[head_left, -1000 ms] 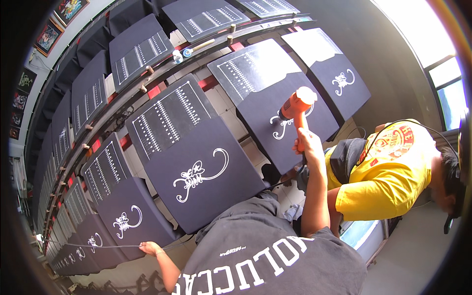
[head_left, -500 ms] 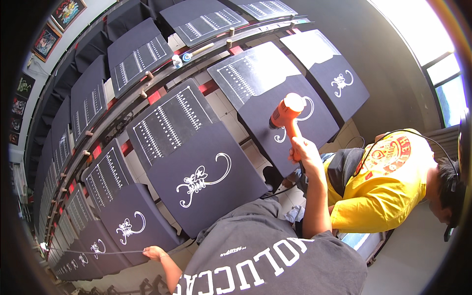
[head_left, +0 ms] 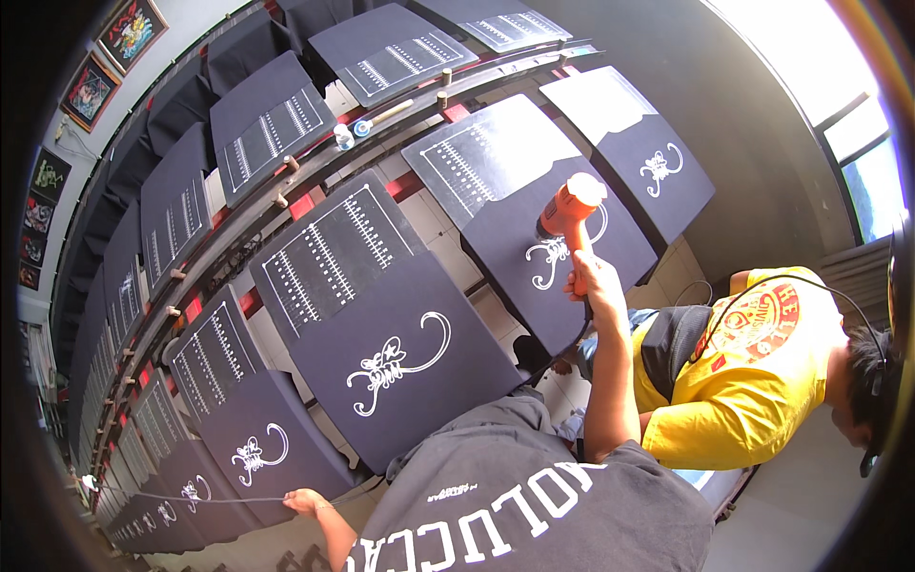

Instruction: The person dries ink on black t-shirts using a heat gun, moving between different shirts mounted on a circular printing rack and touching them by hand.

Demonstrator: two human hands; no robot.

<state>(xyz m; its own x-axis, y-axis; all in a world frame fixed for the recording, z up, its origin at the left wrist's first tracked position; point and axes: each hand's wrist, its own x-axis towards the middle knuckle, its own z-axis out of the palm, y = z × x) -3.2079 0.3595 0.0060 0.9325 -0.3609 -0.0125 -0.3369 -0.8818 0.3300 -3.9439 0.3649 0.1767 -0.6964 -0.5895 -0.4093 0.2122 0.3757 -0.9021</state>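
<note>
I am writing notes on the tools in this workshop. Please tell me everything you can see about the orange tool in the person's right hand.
The orange heat gun looks like plastic, with a wide round pale end, glaring in the light, on a thick barrel and a handle below. The right hand grips the handle from beneath, arm stretched forward. The tool is held above the black shirt, just over its white scorpion-like print, seemingly not touching the fabric.

Bright window [head_left: 839, 86] glare upper right (fisheye rim dark, bent).
</note>
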